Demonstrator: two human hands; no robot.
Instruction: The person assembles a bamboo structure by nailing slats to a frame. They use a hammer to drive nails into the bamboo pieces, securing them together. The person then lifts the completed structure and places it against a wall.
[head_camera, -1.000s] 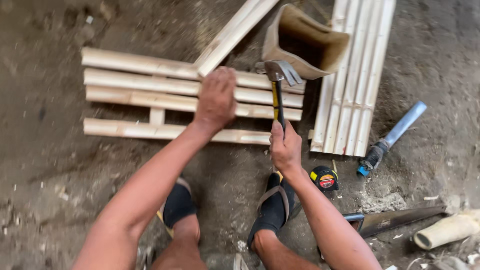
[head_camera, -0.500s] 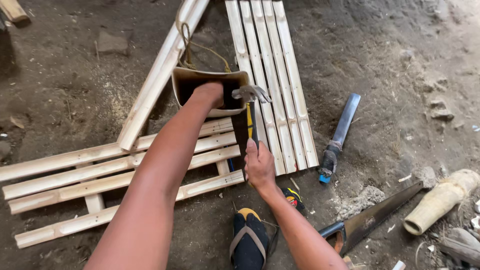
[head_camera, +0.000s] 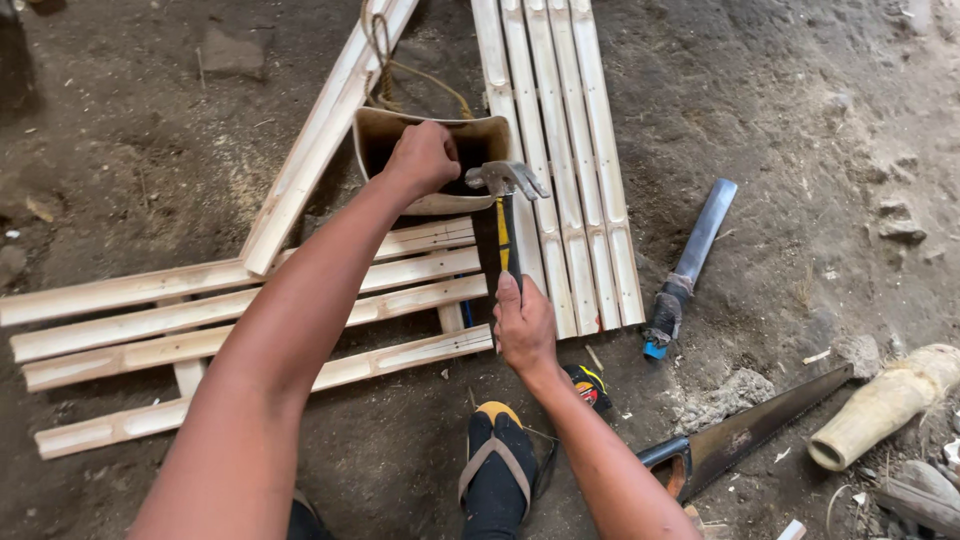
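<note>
On dirt ground, seen from the head camera, I am watching two bare arms reaching forward. My left hand (head_camera: 425, 158) is curling closed over the front rim of a tan, open-topped container with a rope handle (head_camera: 470, 140), which is sitting between pale bamboo slat panels (head_camera: 560, 170). My right hand (head_camera: 522, 328) is clamping around the black-and-yellow handle of a steel claw hammer (head_camera: 503, 215), its head hovering beside the container's rim. I judge the hammer to be head-heavy and rigid, best gripped low on the handle; the container is looking light and stiff. A blue-tipped blade (head_camera: 690, 265), a handsaw (head_camera: 745, 432) and a tape measure (head_camera: 588, 385) are lying nearby.
</note>
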